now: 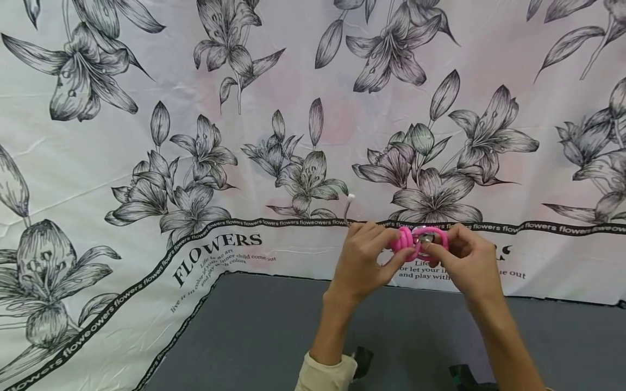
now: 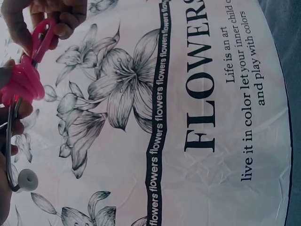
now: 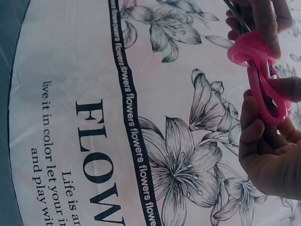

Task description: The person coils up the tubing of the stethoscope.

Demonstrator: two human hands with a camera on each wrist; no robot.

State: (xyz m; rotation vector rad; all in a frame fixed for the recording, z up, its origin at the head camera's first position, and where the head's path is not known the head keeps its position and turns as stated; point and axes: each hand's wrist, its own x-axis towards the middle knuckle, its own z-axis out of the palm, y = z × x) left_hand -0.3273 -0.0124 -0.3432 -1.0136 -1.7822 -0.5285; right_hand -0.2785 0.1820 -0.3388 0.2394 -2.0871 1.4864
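Both hands hold a bundle of glossy pink cord [image 1: 404,244] raised in front of the body. My left hand [image 1: 362,258] pinches its thick wound part between thumb and fingers. A thin metal hook [image 2: 9,155] runs out of the wound part along the left fingers, bending at its end to a white round tip [image 2: 28,180]. On the other side, my right hand [image 1: 467,260] grips an open pink loop [image 3: 263,96] with thumb and fingers. Inside that loop a shiny metal piece [image 1: 426,238] shows, partly hidden by the right thumb.
A white cloth [image 1: 303,81] printed with black lilies and lettering spreads behind the hands. Its black-banded border [image 1: 288,222] runs across the view. Nearer the body lies a dark grey surface [image 1: 254,326]. Dark wrist gear [image 1: 363,361] sits by the left cuff.
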